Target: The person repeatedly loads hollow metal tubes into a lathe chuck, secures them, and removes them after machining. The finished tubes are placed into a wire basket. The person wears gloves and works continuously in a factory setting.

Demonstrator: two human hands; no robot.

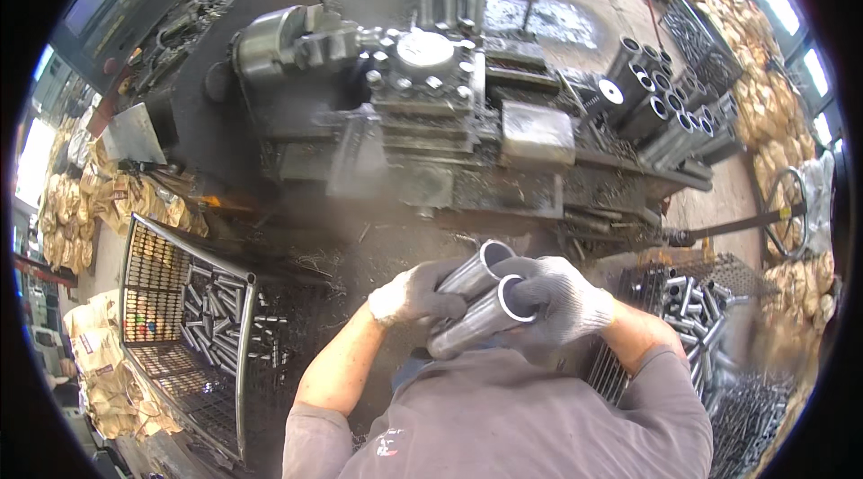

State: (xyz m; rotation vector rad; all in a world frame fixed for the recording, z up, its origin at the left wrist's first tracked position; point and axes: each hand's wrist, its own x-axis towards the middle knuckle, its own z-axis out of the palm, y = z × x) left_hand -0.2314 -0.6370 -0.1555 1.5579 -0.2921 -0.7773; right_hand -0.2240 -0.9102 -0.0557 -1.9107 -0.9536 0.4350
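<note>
Together, your left hand (418,292) and right hand (562,301), both gloved, grasp two tubes (478,323) near your chest. They're smooth grey metal, bright-rimmed, side by side, open ends tilted far and right. A gap separates them from the lathe (424,119); the left basket (180,362) and right basket (616,371) stand well apart.

The tubes (474,323) look smooth, glossy metal; the gloves (564,297) and shirt (539,412), matt cloth.
</note>
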